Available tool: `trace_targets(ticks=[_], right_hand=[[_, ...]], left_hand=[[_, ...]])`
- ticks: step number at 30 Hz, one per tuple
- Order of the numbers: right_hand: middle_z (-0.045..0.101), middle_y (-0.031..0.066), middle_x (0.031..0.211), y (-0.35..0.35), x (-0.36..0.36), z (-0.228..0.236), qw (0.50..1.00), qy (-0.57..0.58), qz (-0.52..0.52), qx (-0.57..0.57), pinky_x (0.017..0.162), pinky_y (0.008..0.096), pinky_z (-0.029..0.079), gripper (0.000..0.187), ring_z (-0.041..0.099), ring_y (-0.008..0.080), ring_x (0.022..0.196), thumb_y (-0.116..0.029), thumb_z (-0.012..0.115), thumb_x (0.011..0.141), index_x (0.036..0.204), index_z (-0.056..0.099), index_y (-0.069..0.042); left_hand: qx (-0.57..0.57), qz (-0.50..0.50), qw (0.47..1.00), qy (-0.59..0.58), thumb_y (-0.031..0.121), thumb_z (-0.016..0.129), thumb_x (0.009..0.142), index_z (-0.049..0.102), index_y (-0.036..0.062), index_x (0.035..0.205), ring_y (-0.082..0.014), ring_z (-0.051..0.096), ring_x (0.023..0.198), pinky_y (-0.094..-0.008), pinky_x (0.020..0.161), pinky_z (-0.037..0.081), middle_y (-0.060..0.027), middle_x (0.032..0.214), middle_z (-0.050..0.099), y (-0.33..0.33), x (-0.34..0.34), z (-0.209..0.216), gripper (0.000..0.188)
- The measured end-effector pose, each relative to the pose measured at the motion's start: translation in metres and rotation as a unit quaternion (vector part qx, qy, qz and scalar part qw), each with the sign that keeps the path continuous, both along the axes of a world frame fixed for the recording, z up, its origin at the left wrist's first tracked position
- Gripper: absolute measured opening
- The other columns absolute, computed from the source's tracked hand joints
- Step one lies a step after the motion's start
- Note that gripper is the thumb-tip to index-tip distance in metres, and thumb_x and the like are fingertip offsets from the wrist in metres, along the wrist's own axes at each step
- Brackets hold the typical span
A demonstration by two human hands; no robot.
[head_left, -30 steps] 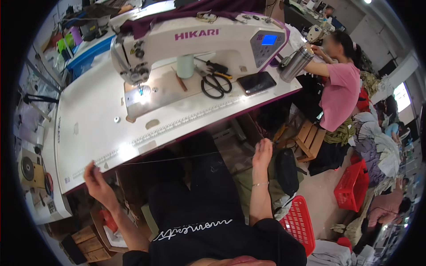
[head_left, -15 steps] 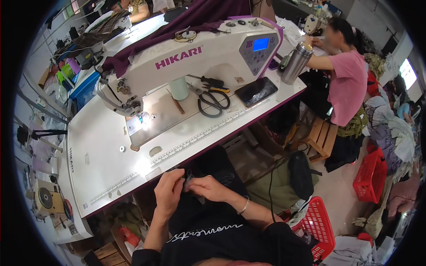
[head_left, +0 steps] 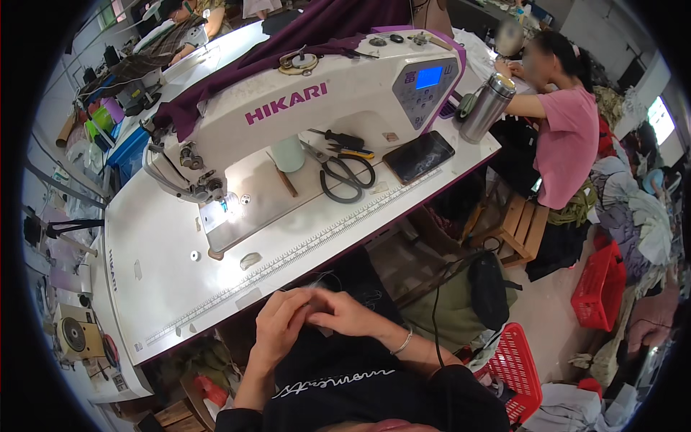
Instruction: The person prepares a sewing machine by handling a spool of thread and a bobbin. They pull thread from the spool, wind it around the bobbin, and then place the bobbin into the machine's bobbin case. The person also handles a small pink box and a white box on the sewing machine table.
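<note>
Over my lap, just off the table's front edge, my left hand (head_left: 281,318) and my right hand (head_left: 347,314) meet with fingers curled and tips together. Something small and greyish seems to sit between them, mostly hidden by the fingers. Fine pale thread (head_left: 330,276) loops up beside the fingertips against dark cloth. Beyond the hands stands a white sewing machine (head_left: 288,119) with its needle lamp lit. Under its arm lie black-handled scissors (head_left: 350,178), a screwdriver (head_left: 344,139) and a pale green thread cone (head_left: 288,154).
The white table (head_left: 162,277) carries a ruler strip, a small bobbin (head_left: 195,255), a phone (head_left: 419,156) and a steel flask (head_left: 488,109). A co-worker in pink (head_left: 568,137) sits at the right near a wooden stool (head_left: 520,223). Red baskets (head_left: 520,371) stand on the floor.
Both hands have drawn closer together, the right one curling higher over the left fingertips. The view has shifted slightly; the things on the table keep their places.
</note>
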State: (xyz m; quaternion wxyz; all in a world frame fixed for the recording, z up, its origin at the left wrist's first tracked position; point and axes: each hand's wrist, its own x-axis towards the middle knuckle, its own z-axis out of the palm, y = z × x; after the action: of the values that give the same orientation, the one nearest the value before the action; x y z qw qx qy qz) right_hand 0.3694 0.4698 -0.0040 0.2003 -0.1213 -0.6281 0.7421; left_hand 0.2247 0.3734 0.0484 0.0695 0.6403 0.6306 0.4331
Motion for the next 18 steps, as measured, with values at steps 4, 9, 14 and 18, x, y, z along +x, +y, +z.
trace_targets(ticks=[4,9,14,18], right_hand=[[0.051,-0.0023,0.064,-0.002,0.003,-0.005,0.996,0.022,0.061,-0.054,0.053,0.0224,0.039,0.020,0.048,0.0070,0.057,-0.013,0.048,0.102,0.095,0.062,-0.001],[0.042,-0.0038,0.064,0.004,0.021,-0.029,0.947,0.130,0.039,-0.293,0.051,0.0194,0.031,0.023,0.037,0.0036,0.055,-0.021,0.044,0.107,0.096,0.054,-0.003],[0.061,0.0048,0.096,0.006,-0.006,0.007,0.967,0.161,-0.087,-0.175,0.060,0.0203,0.044,0.024,0.051,0.0086,0.063,-0.018,0.052,0.102,0.116,0.055,0.001],[0.065,0.0033,0.082,-0.002,-0.015,0.009,0.996,-0.047,0.069,0.020,0.061,0.0252,0.047,0.021,0.052,0.0105,0.059,-0.014,0.057,0.098,0.114,0.060,-0.001]], left_hand=[[-0.025,0.062,0.998,-0.021,-0.008,0.070,0.078,0.067,0.0039,0.104,-0.0253,0.067,0.081,-0.0314,0.071,0.053,-0.0114,0.096,0.069,-0.005,-0.013,0.003,0.029],[-0.019,0.195,0.966,-0.167,-0.010,0.067,0.080,0.068,0.0022,0.107,-0.0207,0.067,0.080,-0.0282,0.072,0.052,-0.0110,0.094,0.069,-0.021,-0.036,-0.009,0.030],[-0.042,0.043,0.998,-0.017,-0.009,0.071,0.077,0.068,0.0032,0.105,-0.0272,0.067,0.083,-0.0333,0.074,0.054,-0.0108,0.098,0.071,-0.015,-0.019,0.002,0.030],[-0.016,0.026,0.999,-0.018,-0.009,0.071,0.076,0.067,0.0032,0.105,-0.0271,0.067,0.083,-0.0331,0.071,0.053,-0.0116,0.098,0.070,-0.008,-0.013,0.008,0.031]])
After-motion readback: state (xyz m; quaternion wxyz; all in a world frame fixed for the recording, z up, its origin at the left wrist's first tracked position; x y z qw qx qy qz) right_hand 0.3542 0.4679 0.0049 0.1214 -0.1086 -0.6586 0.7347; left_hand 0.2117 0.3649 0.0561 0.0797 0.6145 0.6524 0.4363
